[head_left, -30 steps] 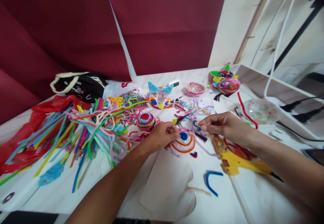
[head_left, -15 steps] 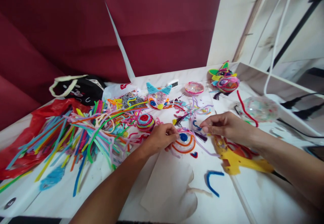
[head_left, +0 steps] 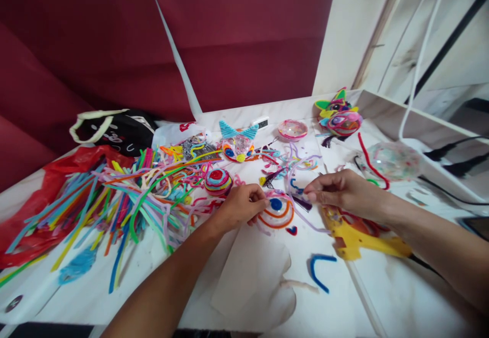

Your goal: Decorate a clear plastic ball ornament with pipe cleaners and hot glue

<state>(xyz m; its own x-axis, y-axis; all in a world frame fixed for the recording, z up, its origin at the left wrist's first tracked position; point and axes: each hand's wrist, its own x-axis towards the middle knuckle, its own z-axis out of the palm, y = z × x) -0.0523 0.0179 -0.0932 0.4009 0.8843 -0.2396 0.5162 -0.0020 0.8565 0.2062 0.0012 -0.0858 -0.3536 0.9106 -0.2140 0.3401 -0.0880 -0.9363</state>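
Note:
My left hand (head_left: 240, 206) grips the left rim of a clear half-dome (head_left: 276, 213) ringed with orange pipe cleaner and carrying a blue dot in its middle. My right hand (head_left: 338, 190) is closed in a pinch just right of the dome, holding a lilac pipe cleaner (head_left: 305, 221) that curls round the dome's right side. Both hands rest low over the white table (head_left: 385, 297).
A big heap of coloured pipe cleaners (head_left: 126, 195) lies left, over a red plastic bag (head_left: 46, 185). A yellow glue gun (head_left: 361, 241) sits under my right wrist. Finished domes (head_left: 237, 147), a striped ball (head_left: 217, 181), a bent blue piece (head_left: 319, 269) and white paper (head_left: 254, 277) lie around.
Both hands hold their places on the dome and lilac pipe cleaner; the view has shifted slightly as my head moved.

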